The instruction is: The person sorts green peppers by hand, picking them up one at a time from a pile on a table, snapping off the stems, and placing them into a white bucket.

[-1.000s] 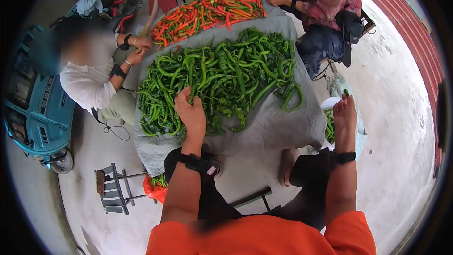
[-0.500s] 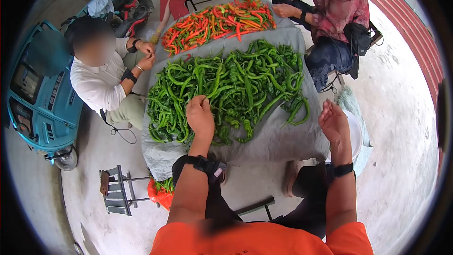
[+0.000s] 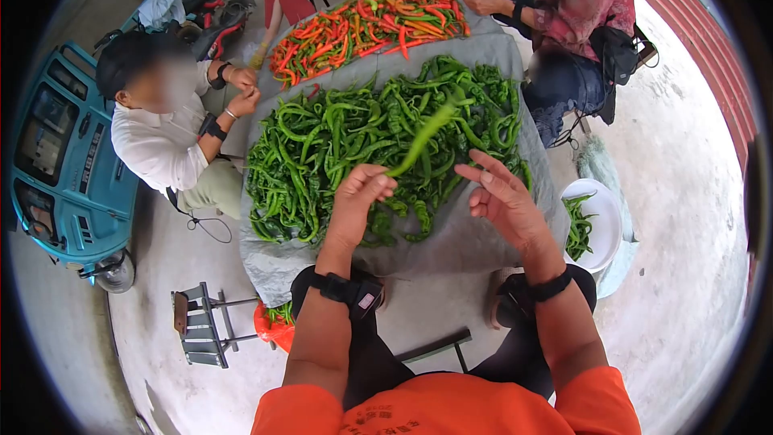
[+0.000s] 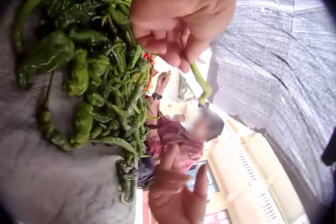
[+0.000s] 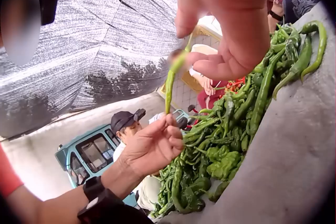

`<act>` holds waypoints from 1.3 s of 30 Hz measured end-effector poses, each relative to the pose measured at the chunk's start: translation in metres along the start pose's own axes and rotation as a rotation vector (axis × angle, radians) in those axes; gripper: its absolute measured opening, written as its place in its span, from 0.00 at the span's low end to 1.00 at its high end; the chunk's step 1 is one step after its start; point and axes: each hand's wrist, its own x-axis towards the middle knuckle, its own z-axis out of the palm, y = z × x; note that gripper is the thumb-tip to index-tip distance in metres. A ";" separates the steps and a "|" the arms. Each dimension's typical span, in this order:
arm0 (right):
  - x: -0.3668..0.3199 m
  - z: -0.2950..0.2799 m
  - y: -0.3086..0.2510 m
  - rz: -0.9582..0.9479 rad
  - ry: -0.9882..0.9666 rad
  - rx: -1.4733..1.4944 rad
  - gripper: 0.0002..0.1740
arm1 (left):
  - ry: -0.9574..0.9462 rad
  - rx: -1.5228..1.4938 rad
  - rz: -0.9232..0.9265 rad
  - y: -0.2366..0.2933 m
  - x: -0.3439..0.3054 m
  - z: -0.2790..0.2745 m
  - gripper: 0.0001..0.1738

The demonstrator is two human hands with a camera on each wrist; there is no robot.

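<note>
My left hand [image 3: 356,203] pinches a long green chili pepper [image 3: 424,142] by one end, the rest of it slanting up over the pile of green peppers [image 3: 322,153]. In the right wrist view the pepper [image 5: 170,85] rises from the left fingertips [image 5: 169,121]. My right hand [image 3: 509,203] is raised beside it, fingers apart and holding nothing. From the right wrist, the right thumb and fingers [image 5: 215,66] appear around the pepper's upper, stem end. The left wrist view shows the right hand [image 4: 178,192] with its fingers spread.
A grey cloth [image 3: 475,246] covers the table, with red and orange peppers [image 3: 370,28] at its far end. A white basin [image 3: 605,221] holding green peppers stands at right. Several people sit around the table. A small folding stool [image 3: 201,326] and a red bag [image 3: 274,326] are at lower left.
My left hand has lifted a green pepper off the pile. My right hand has come from above the basin at right, where it carried a green piece, to beside that pepper.
</note>
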 end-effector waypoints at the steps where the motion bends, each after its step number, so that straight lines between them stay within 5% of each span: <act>1: 0.001 0.005 0.002 -0.028 -0.007 0.056 0.23 | -0.056 0.074 -0.033 0.000 -0.002 0.006 0.08; 7: 0.014 -0.010 0.021 -0.120 0.042 0.002 0.20 | -0.284 0.249 -0.069 -0.004 -0.006 0.012 0.10; 10: 0.010 -0.008 0.025 -0.095 0.018 -0.137 0.20 | -0.324 0.394 -0.260 0.007 -0.013 0.021 0.13; 14: 0.004 -0.001 0.024 -0.010 0.009 -0.270 0.18 | -0.612 0.502 -0.325 -0.007 -0.017 0.021 0.15; 24: 0.005 -0.025 0.016 -0.039 0.119 -0.280 0.15 | -0.268 0.544 -0.134 -0.008 -0.019 0.015 0.15; 28: 0.005 -0.023 0.010 -0.261 0.175 0.005 0.16 | 0.173 0.315 0.001 0.002 -0.014 0.013 0.15; 35: 0.000 -0.017 0.012 -0.522 0.429 -0.270 0.20 | 0.056 0.929 0.123 -0.023 -0.019 0.028 0.09; 39: 0.000 -0.015 0.016 -0.602 0.499 -0.326 0.20 | -0.046 1.245 0.031 -0.023 -0.026 0.043 0.21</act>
